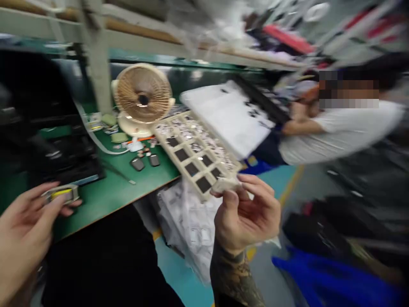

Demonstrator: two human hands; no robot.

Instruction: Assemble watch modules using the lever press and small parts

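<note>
At the lower left, my left hand [38, 217] pinches a small grey case with a yellow part [65, 194] inside it, above the green table's front edge. My right hand [247, 211] is raised in front of the compartment tray [172, 160], its thumb and fingers closed on a small pale piece [226, 185], blurred by motion. The tray holds dark squares in its near compartments and many small parts farther back. Two small dark cases [137, 164] lie on the green table [128, 187] left of the tray.
A beige fan [142, 99] stands behind the small parts. Dark equipment [41, 115] fills the left side. Beyond the tray is a white board [230, 115], with a person in a white shirt [345, 132] at the right. Plastic bags [191, 226] hang below the tray.
</note>
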